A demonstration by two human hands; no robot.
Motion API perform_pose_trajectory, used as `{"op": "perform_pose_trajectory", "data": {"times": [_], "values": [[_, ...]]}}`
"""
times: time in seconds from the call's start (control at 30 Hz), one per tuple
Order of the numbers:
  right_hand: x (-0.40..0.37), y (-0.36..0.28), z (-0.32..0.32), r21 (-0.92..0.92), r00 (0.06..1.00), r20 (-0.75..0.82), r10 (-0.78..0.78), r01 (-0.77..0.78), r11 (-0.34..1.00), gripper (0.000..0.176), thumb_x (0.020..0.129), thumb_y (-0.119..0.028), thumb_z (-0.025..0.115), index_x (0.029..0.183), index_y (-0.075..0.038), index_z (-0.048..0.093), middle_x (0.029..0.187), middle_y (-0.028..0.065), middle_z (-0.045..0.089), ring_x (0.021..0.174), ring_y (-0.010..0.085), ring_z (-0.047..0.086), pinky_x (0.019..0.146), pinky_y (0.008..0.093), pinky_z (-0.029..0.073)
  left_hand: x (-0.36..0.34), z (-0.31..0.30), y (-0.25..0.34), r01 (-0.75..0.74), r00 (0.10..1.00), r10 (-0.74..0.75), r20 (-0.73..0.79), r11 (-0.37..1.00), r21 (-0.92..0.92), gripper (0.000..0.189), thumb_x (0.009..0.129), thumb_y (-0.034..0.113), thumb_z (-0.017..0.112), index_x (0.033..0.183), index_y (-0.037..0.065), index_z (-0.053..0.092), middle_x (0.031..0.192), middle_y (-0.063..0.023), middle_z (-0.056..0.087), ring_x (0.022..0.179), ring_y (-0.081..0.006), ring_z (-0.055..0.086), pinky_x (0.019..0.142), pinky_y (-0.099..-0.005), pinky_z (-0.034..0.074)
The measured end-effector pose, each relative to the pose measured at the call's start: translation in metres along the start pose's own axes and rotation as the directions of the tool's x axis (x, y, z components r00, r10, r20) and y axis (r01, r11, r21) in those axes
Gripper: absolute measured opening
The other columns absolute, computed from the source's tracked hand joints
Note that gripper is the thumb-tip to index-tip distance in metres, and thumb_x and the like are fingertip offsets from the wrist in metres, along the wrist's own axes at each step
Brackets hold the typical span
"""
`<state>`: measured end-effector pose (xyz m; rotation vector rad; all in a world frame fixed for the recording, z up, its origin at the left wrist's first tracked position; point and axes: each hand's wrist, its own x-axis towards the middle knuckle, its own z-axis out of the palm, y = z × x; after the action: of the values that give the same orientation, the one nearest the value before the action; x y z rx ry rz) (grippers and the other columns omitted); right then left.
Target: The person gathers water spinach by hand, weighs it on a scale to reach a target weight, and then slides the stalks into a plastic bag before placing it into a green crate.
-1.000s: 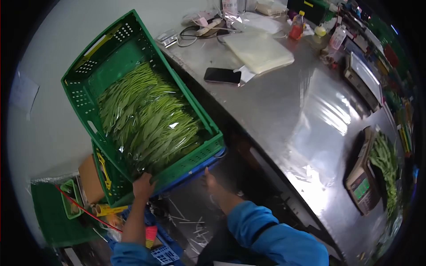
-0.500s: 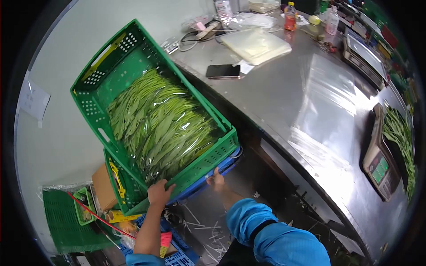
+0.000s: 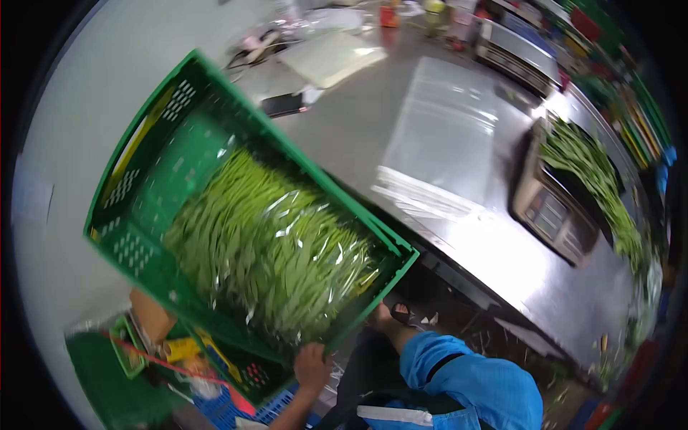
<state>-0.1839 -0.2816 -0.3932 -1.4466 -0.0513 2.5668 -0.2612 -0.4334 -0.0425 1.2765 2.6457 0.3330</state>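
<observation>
Steel table [image 3: 444, 143] spreads to your right. Your left grip [image 3: 312, 365] closes on the near rim of the green crate [image 3: 136, 247]; your right grip [image 3: 382, 315] meets its corner, hold unclear. Wrapped beans [image 3: 272, 244] fill the tilted crate.

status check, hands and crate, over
Left hand gripping near rim of crate; right hand at its lower corner, grip hidden. Crate tilted, full of bagged green beans. Table edge close beside it.

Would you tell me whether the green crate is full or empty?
Mostly full: film-wrapped green beans cover nearly all the floor of the green crate.
</observation>
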Motion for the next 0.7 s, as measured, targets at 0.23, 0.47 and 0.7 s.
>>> {"op": "perform_pose_trajectory", "data": {"times": [0.23, 0.47, 0.7], "values": [[-0.096, -0.031, -0.012, -0.958, 0.945, 0.24, -0.222, 0.192, -0.215, 0.05, 0.084, -0.048, 0.043, 0.096, -0.004, 0.062, 0.091, 0.0185, 0.061, 0.09, 0.03, 0.058, 0.081, 0.0389, 0.043, -0.028, 0.0, 0.016, -0.212, 0.975, 0.219, 0.038, 0.967, -0.14, 0.042, 0.07, 0.023, 0.058, 0.106, 0.002, 0.05, 0.111, -0.015, 0.05, 0.104, -0.0335, 0.045, 0.088, -0.0454, 0.034], [-0.438, -0.181, 0.017, -0.822, 0.952, 0.274, -0.139, 0.307, 0.48, 0.038, 0.085, -0.036, 0.053, 0.101, -0.001, 0.057, 0.082, 0.0112, 0.063, 0.076, 0.0172, 0.062, 0.07, 0.0293, 0.05, -0.01, -0.006, 0.009, -0.328, 0.941, 0.335, 0.047, 0.936, -0.125, 0.041, 0.069, 0.02, 0.058, 0.105, 0.002, 0.05, 0.111, -0.0158, 0.05, 0.104, -0.0339, 0.045, 0.089, -0.0454, 0.034], [-0.558, -0.263, -0.156, -0.755, 0.372, -0.334, -0.866, 0.444, 0.483, 0.037, 0.081, -0.024, 0.057, 0.107, 0.002, 0.053, 0.084, 0.0116, 0.063, 0.073, 0.016, 0.06, 0.066, 0.0285, 0.047, 0.043, -0.03, 0.049, -0.4, 0.916, 0.4, -0.001, 0.916, -0.026, 0.039, 0.069, 0.017, 0.059, 0.104, 0.002, 0.05, 0.111, -0.0162, 0.05, 0.104, -0.0342, 0.045, 0.089, -0.0453, 0.034]]}}
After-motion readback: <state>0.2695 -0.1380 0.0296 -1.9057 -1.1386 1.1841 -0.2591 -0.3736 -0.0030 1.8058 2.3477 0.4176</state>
